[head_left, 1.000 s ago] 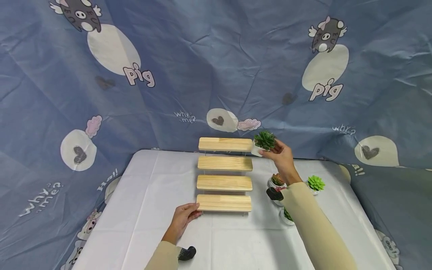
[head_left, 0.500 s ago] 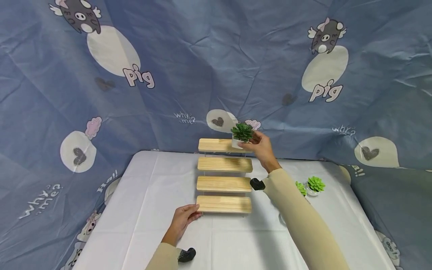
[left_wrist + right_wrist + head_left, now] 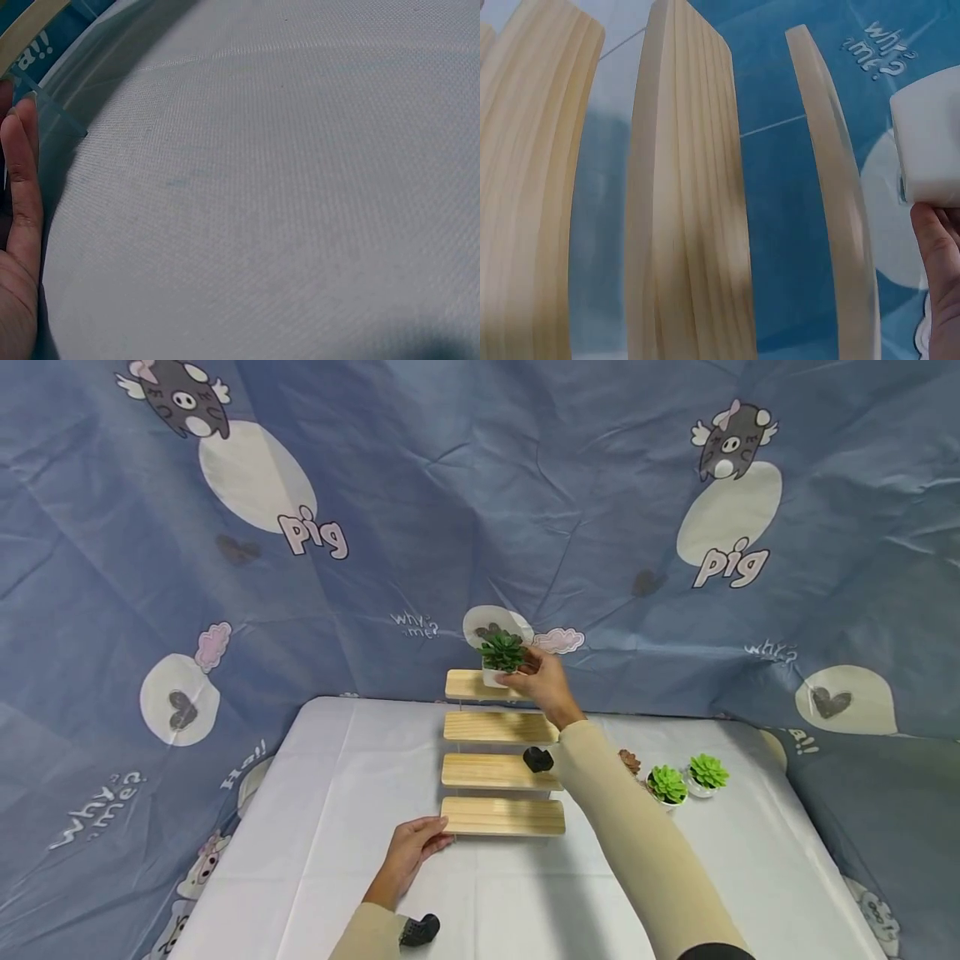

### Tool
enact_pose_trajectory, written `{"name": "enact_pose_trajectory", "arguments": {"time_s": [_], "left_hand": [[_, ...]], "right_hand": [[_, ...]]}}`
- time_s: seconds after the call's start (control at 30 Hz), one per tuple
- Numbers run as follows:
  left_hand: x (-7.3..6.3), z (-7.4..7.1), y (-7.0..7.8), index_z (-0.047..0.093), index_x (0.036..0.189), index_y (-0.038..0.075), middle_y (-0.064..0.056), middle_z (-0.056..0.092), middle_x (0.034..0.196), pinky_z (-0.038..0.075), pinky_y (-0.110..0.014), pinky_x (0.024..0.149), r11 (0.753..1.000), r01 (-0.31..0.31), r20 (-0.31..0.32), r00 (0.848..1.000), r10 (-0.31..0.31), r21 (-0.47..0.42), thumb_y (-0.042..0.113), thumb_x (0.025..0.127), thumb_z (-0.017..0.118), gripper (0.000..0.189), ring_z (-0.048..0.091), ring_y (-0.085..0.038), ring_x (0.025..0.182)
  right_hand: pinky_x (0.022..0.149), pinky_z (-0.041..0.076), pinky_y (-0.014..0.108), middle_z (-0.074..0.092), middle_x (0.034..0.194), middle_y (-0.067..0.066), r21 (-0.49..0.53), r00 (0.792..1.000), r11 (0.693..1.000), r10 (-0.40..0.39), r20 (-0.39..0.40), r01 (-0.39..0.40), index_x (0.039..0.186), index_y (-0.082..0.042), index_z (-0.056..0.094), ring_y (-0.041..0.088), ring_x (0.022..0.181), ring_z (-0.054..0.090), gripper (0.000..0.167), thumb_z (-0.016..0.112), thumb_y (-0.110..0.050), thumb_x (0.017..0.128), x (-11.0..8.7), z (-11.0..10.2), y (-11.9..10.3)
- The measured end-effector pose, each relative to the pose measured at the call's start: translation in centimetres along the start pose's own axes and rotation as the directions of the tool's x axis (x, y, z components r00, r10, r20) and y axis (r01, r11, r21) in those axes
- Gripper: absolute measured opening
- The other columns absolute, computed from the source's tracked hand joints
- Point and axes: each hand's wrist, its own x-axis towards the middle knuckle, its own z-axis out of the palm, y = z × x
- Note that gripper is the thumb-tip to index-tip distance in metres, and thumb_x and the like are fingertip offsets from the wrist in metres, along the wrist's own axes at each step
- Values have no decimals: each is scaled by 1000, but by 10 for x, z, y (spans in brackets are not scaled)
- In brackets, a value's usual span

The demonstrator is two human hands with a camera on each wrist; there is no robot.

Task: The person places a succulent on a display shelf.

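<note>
A four-tier wooden shelf stand (image 3: 502,816) with clear supports stands on the white-covered table. At the left end of its lowest board, my left hand (image 3: 408,852) grips the edge, thumb on top. In the left wrist view, fingers (image 3: 24,187) lie by a clear support. My right hand (image 3: 547,687) holds a dark green potted succulent (image 3: 502,652) by its white pot (image 3: 930,139). In the head view the pot overlaps the top board (image 3: 463,683), left of its middle. In the right wrist view a gap shows between pot and top board.
Right of the stand are two bright green potted succulents (image 3: 707,772) and a reddish-brown one (image 3: 629,762), partly hidden by the right sleeve (image 3: 622,827). A blue patterned cloth (image 3: 420,527) hangs behind the table (image 3: 352,793).
My right hand has carried the dark green succulent leftward, from beside the top board's right end to left of its middle. My left hand has stayed on the lowest board.
</note>
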Motion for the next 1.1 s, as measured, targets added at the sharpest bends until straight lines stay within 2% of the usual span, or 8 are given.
{"name": "enact_pose_trajectory", "arguments": {"time_s": [0.17,0.33,0.53,0.6,0.7,0.93,1.1], "left_hand": [[-1,1,0,61,109,-14,-8,70,86,57,-23,72,1000,-3,5,1000,2,26,14,90,70,35,68,-15,78],[-1,0,1,60,111,-15,-9,70,86,57,-22,73,1000,2,16,1000,-2,24,15,89,70,37,68,-15,79],[-2,-1,1,60,110,-15,-9,70,85,57,-22,72,1000,11,12,1000,-11,11,13,90,69,36,68,-15,77],[-2,-2,1,60,110,-15,-8,70,85,57,-22,72,1000,14,15,1000,-14,4,13,90,69,36,68,-15,77],[-1,-2,1,59,112,-15,-8,70,85,57,-22,72,1000,14,22,1000,-14,2,13,90,69,36,69,-15,78],[-1,-4,2,61,111,-13,-8,70,85,57,-22,72,1000,24,21,999,-24,-8,13,91,69,34,69,-15,78],[0,-3,1,64,106,-11,-7,70,83,57,-21,71,1000,12,29,1000,-11,-20,12,89,69,29,69,-15,76]], "right_hand": [[74,50,24,51,124,11,-84,998,995,52,-17,-54,140,-3,45,18,97,52,67,77,-5,81,7,7,6],[78,49,26,52,118,9,-110,999,993,29,-17,-31,141,-3,46,16,94,49,69,78,-4,80,13,15,13],[90,52,35,57,121,12,-115,999,993,37,-6,-38,139,-6,49,24,105,56,65,78,-4,80,14,26,18],[95,50,38,56,127,13,-115,999,992,41,-11,-42,137,-6,51,27,112,55,63,78,-4,80,15,30,19],[98,48,39,56,128,16,-95,999,995,32,-7,-33,135,-3,53,30,115,55,59,77,-4,81,16,37,20],[88,49,32,56,115,9,-50,999,998,30,19,-29,134,-3,51,21,102,54,56,75,-3,83,16,53,21],[101,45,36,50,130,14,-54,996,996,74,44,-72,142,-4,43,25,118,50,66,75,-7,85,19,55,19]]}}
